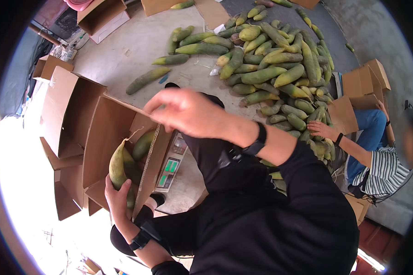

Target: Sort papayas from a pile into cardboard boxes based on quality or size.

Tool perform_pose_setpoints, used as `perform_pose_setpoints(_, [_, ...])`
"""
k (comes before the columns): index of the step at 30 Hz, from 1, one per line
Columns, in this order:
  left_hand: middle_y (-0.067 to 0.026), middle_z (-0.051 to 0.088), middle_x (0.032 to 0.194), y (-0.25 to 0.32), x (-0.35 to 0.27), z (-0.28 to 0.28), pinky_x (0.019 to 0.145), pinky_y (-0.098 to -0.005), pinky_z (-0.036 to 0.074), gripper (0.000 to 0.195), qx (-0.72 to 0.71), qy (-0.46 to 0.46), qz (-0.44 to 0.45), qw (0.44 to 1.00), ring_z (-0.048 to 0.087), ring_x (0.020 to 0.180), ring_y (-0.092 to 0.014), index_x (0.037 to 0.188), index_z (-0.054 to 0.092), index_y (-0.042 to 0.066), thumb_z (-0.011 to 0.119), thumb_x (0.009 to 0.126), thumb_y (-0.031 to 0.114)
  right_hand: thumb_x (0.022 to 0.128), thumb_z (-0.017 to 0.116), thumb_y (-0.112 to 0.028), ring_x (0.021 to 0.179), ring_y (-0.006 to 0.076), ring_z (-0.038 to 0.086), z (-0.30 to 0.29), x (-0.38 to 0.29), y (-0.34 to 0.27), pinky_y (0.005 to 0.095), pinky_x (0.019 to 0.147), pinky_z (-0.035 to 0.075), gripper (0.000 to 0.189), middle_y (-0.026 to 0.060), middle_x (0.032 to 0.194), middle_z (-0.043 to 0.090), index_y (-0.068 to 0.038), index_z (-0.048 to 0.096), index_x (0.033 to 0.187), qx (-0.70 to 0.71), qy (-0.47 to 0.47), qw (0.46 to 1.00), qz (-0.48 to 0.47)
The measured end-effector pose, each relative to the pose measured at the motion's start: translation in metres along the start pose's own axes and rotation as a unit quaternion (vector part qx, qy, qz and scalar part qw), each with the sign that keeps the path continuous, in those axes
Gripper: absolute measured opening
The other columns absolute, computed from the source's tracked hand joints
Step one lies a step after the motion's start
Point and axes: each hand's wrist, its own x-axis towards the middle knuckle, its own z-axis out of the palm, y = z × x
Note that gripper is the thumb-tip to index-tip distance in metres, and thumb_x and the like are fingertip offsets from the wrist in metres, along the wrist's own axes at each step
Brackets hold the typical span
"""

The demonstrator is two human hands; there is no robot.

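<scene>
A long green radish [117, 166] with a thin root tail is in my left hand [117, 197], tilted inside an open cardboard box [106, 120]. Other green radishes [144, 146] lie deeper in this box, partly hidden by its near flap. My right hand [177, 110], slightly blurred, hovers at the upper edge of that flap with its fingers apart and nothing visible in them. Beside the box is a digital scale [168, 173] with lit green displays, partly covered by the flap. A large heap of green radishes [265, 74] spreads over the floor beyond my knee.
Empty cardboard boxes [60, 110] stand left of the open box, with another box [99, 17] at the upper left. Loose radishes [148, 79] lie on the concrete floor. At the right, a seated person [378, 161] touches the heap with one hand, beside opened boxes [361, 82].
</scene>
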Motion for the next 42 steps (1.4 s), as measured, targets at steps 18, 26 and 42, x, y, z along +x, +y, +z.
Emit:
perform_pose_setpoints(18, [-0.0091,0.066,0.089,-0.015,0.015,0.028,0.079,-0.0288,0.048,0.041,0.021,-0.101,-0.050,0.993,0.061,0.081,-0.014,0.125,0.054,-0.001,0.057,0.084,0.002,0.079,0.062,-0.014,0.075,0.0263,0.065,-0.199,-0.228,0.199,0.0348,0.070,0.050,0.016,0.0164,0.082,0.067,-0.002,0.068,0.089,-0.421,0.229,0.835,0.270])
perform_pose_setpoints(26, [-0.0028,0.063,0.095,-0.021,0.006,0.013,0.078,-0.0212,0.045,0.036,-0.040,-0.040,0.009,0.998,0.056,0.083,-0.008,0.125,0.054,0.001,0.055,0.090,0.003,0.075,0.058,-0.020,0.083,0.0321,0.066,-0.133,-0.299,0.284,0.0392,0.077,0.052,0.022,0.0164,0.087,0.068,-0.009,0.071,0.089,-0.330,0.105,0.810,0.473])
perform_pose_setpoints(42, [-0.0045,0.065,0.097,0.010,-0.050,-0.016,0.080,-0.0229,0.046,0.031,0.017,0.046,0.070,0.996,0.059,0.088,-0.009,0.120,0.059,0.004,0.057,0.090,0.003,0.086,0.057,-0.009,0.069,0.0201,0.062,-0.124,-0.291,0.363,0.0332,0.060,0.052,0.012,0.0048,0.086,0.060,-0.005,0.059,0.097,0.068,0.420,0.703,0.570])
